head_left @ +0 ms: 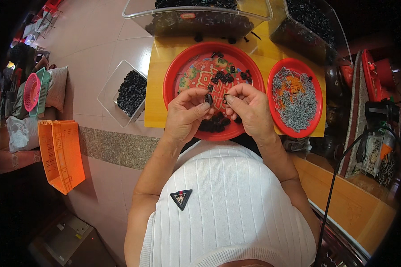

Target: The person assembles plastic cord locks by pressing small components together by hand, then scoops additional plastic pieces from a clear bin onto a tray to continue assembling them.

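Over a round red tray (169, 73) with a printed floral bottom, both my hands are raised close together. My left hand (188, 111) pinches a small black oval part (208, 99) between thumb and fingertips. In my right hand (249, 109), thumb and forefinger close on a small dark piece (225, 99), too small to name. Loose black parts (223, 77) lie in the middle of the tray, and more black pieces (214, 123) are heaped at its near side. To the right, an oval red tray (318, 104) holds many grey screws (298, 109).
A clear bin (196, 22) of black parts stands at the table's far edge, another (307, 26) at far right. Left of the yellow table (155, 89) sits a clear box (109, 95) of black pieces. An orange basket (62, 153) stands on the floor; a black cable (332, 182) runs at right.
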Available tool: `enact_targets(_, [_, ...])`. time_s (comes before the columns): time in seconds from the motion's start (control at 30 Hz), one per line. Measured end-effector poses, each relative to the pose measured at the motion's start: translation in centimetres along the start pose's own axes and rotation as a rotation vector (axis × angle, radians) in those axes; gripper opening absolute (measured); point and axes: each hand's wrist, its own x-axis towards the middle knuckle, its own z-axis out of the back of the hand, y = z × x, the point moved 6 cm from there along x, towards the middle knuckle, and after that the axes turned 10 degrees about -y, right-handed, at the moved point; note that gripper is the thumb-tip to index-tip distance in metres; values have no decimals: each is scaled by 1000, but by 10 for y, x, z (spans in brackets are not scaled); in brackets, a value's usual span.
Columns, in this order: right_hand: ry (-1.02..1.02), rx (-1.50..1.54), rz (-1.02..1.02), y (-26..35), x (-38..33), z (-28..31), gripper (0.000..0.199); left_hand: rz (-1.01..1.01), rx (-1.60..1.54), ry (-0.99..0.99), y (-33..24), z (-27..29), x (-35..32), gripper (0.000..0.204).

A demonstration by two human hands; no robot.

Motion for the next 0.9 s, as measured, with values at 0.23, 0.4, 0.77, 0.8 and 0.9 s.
enact_targets(0.23, [-3,-54,-11,0,-1,-5,4,-10,29,3,-1,-1,-4,25])
enact_targets(0.4, [2,-91,-42,-4,-1,-4,6,-18,29,19,-2,-5,-5,24])
enact_targets(0.77, [-11,-106,-38,-3,-3,-4,3,-68,108,17,1,-8,-7,25])
enact_targets(0.8, [-1,-106,-37,-5,-3,-3,5,-80,128,14,1,-8,-7,26])
enact_targets(0.9, [5,-107,-46,-6,-3,-4,8,-90,177,-11,2,-8,-7,26])
